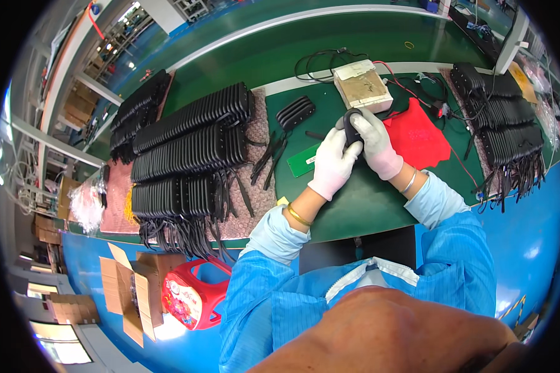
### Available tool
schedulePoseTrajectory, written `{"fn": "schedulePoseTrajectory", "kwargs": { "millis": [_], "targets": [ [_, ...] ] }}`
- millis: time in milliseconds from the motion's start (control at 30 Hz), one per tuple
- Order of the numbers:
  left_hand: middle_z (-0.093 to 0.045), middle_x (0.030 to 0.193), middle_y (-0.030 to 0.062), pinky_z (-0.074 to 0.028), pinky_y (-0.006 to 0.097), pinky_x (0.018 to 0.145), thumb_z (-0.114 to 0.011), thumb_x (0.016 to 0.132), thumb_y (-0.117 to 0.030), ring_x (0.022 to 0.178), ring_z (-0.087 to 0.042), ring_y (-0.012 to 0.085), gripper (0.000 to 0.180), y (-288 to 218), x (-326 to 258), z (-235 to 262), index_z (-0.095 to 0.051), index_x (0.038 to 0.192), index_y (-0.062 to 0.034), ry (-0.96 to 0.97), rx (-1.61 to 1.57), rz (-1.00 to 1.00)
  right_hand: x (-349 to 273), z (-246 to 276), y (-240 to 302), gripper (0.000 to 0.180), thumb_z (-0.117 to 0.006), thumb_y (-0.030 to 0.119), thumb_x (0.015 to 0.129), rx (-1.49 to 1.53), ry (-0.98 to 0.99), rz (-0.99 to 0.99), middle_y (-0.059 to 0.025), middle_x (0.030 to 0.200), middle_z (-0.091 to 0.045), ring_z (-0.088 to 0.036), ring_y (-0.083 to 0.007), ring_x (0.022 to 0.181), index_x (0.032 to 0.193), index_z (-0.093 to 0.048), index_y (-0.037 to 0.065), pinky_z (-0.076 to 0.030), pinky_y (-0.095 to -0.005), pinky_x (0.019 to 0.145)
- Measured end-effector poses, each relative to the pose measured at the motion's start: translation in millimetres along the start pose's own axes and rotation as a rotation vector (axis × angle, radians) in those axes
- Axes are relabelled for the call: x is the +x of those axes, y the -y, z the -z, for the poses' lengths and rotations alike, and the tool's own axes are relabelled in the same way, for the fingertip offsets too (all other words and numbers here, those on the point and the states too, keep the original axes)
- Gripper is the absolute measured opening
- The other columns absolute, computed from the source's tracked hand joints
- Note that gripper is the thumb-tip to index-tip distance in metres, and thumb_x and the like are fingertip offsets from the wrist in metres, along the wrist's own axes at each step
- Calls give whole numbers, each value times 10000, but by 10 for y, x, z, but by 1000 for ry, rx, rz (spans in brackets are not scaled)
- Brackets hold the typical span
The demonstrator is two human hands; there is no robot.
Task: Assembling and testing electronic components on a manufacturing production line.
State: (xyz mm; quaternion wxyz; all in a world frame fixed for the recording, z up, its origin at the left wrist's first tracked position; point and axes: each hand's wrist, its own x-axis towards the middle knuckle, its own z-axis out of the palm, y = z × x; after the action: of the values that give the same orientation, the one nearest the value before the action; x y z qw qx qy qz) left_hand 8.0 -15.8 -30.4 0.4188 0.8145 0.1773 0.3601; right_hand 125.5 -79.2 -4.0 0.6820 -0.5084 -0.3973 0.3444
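Both gloved hands met over the green bench mat (361, 205), sharing one small black finned housing (352, 129). Left hand (331, 163) was curled round its lower side, fingers closed on it. Right hand (376, 144) was clamped over the top, fingers wrapped on the same part. The part was held just above the mat, near the red cloth (420, 138) and just in front of the beige box (362, 86). A green circuit board (303, 160) lay beside the left hand. Pliers (269, 158) sat further left. Stacks of black finned housings (190, 146) filled the left side, with more on the right (504, 121).
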Motion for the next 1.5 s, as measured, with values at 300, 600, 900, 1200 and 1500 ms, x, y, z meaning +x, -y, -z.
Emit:
{"fn": "schedulePoseTrajectory", "kwargs": {
  "millis": [300,600,900,1200,1500],
  "targets": [
    [-564,947,106,-444,311,619,-629,840,-89,666,-525,193,250,-28,9,-19,-617,1061,27,31,51,1,-26,45,-49,293,-410,235,979,-4,-23,40,-107,974,-655,-560,-176,853,1028,-594,12,-441,-274,812],
    [-566,951,105,-441,313,619,-631,838,-94,668,-515,199,259,-15,9,-30,-621,1069,23,27,33,-3,-29,40,-59,306,-407,256,973,5,-38,39,-107,957,-653,-556,-175,839,1004,-596,16,-438,-271,805],
    [-567,951,103,-437,311,629,-631,840,-98,674,-511,199,257,-11,1,-38,-623,1065,24,16,69,-24,-36,44,-56,313,-405,266,970,31,-30,54,-100,945,-650,-546,-166,816,995,-600,22,-433,-266,776],
    [-568,948,105,-436,315,640,-635,834,-101,694,-513,202,258,-26,3,-29,-627,1059,25,40,89,14,-29,45,-75,324,-402,280,967,30,-33,63,-95,935,-646,-541,-160,808,985,-601,25,-427,-263,756],
    [-573,954,108,-438,315,641,-635,834,-102,693,-514,207,263,-61,5,-15,-627,1066,22,31,50,2,-31,42,-58,315,-399,267,969,33,-29,55,-95,937,-646,-542,-164,808,982,-600,25,-428,-265,763]
  ]
}}
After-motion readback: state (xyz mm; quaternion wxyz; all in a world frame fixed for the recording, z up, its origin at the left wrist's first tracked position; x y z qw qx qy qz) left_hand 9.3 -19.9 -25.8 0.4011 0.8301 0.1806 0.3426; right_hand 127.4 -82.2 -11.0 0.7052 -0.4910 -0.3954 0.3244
